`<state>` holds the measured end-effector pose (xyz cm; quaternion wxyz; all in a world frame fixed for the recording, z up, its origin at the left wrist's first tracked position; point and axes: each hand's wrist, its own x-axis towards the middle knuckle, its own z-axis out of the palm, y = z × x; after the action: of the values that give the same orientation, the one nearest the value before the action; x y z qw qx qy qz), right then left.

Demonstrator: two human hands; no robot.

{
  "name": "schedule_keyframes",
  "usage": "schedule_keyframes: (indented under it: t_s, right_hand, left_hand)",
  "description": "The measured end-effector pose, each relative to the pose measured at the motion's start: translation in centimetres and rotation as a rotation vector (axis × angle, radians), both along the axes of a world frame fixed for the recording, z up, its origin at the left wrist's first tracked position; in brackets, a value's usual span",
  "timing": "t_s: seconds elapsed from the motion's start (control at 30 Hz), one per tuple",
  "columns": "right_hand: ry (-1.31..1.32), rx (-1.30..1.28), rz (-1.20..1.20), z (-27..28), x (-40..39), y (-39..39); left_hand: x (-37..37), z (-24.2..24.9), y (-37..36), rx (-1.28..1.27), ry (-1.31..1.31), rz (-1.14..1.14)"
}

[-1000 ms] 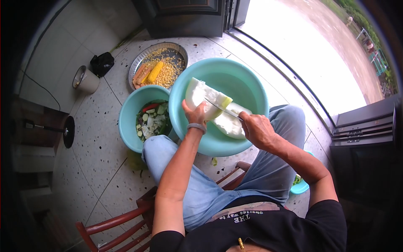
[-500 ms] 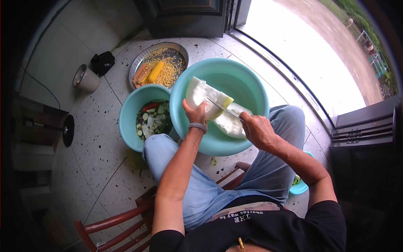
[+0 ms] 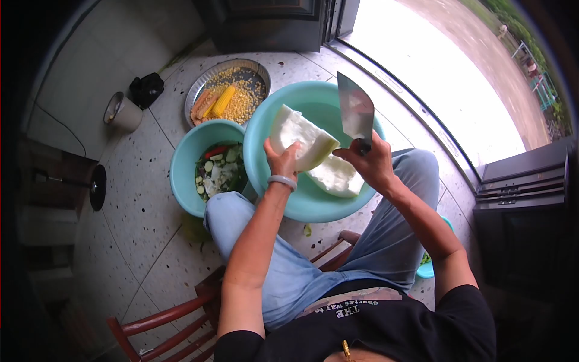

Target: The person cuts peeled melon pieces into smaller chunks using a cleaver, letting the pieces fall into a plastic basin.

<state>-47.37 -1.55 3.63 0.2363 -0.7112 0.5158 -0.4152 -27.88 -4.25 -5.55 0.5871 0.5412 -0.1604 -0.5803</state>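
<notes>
Your left hand [image 3: 282, 161] is wrapped around the near edge of a big wedge of pale melon [image 3: 301, 142], thumb on the cut white face and fingers curled under the green rind, holding it tilted over the large teal basin [image 3: 283, 205]. Your right hand [image 3: 371, 166] is closed tight round the handle of a cleaver [image 3: 356, 111], which stands raised with the blade upright and its flat side toward you — clear of the wedge, just to its right. A second piece of melon [image 3: 336, 176] lies in the basin below and between your hands, white flesh up, just under the held wedge (whether the two pieces touch is hard to tell).

To the left of the big basin, and touching it, sits a smaller teal basin [image 3: 181, 181] holding chopped vegetable scraps — green peelings, pale slices, a bit of red. Beyond that one, a round metal tray [image 3: 202, 84] carries loose corn kernels and a couple of cobs. Farther left on the speckled floor stand a small pale pot [image 3: 123, 114] and a black bag [image 3: 146, 90] near each other by the wall.

You are seated on a red wooden chair [image 3: 169, 317], knees in blue jeans either side of the big basin.
</notes>
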Motion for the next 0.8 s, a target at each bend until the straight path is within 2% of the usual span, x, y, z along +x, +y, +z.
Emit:
schedule_keyframes:
  t_s: [0.07,0.2,0.27,0.3,0.33,0.43,0.5,0.57,0.8]
  right_hand:
    - [-0.039,-0.010,0.029,-0.2,0.5,-0.9]
    - [-0.129,-0.018,0.098,-1.8,0.3,-2.3]
    - [-0.007,-0.027,-0.047,-2.0,-0.5,-2.3]
    - [0.054,-0.032,-0.116,-1.9,-0.9,-2.4]
    - [0.040,-0.116,-0.103,-1.8,-1.3,-2.1]
    - [0.065,-0.070,-0.047,-0.7,-1.5,0.1]
    - [0.121,-0.138,0.109,0.4,-1.0,1.7]
    - [0.185,-0.127,0.161,0.0,-0.6,2.6]
    - [0.361,-0.095,0.206,-0.9,-0.2,3.4]
  left_hand:
    - [0.2,-1.1,-0.1,-0.080,-0.053,-0.058]
    - [0.2,0.6,0.3,0.042,0.053,-0.055]
    - [0.5,2.0,0.5,0.124,0.149,-0.059]
    - [0.5,2.0,0.4,0.106,0.118,-0.034]
    - [0.6,2.0,0.3,0.087,0.087,-0.008]
    - [0.3,2.0,0.4,0.028,0.014,0.063]
    - [0.1,1.5,0.0,-0.018,-0.025,0.095]
    - [0.1,0.0,-0.4,-0.063,-0.061,0.132]
    - [0.0,-1.4,-0.6,-0.235,-0.170,0.191]
